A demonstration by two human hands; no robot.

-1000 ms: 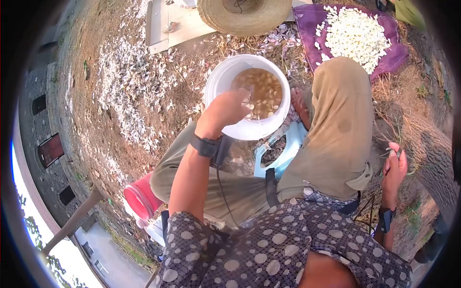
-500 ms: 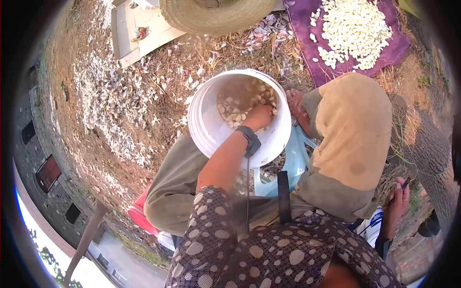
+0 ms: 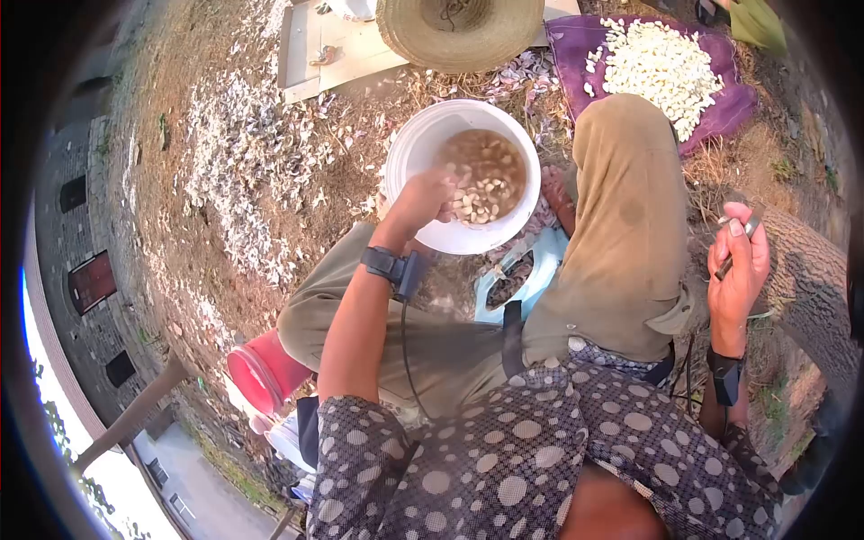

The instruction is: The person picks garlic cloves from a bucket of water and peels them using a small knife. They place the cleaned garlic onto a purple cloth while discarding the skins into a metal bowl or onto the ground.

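A white bucket (image 3: 407,148) stands between my knees, holding brownish water and many pale garlic cloves (image 3: 481,200). At its near left rim is my left hand (image 3: 423,200), fingers curled inward and slightly blurred; what they hold, if anything, is hidden. My right hand (image 3: 740,256) is raised to the right of my knee, away from the bucket. It is closed around a small knife (image 3: 725,266) with a dark handle, partly covered by the fingers.
Peeled garlic cloves (image 3: 661,72) lie on a purple cloth (image 3: 576,85). A straw hat (image 3: 459,45) rests beside a cardboard sheet (image 3: 360,67). A light blue stool (image 3: 544,265) is below the bucket, a red bucket (image 3: 261,373) at left, a tree trunk (image 3: 810,270) at right. Garlic skins (image 3: 234,171) cover the ground.
My left hand has risen out of the water toward the bucket's left rim. My right hand has come up with the knife. The bucket now leans less toward me.
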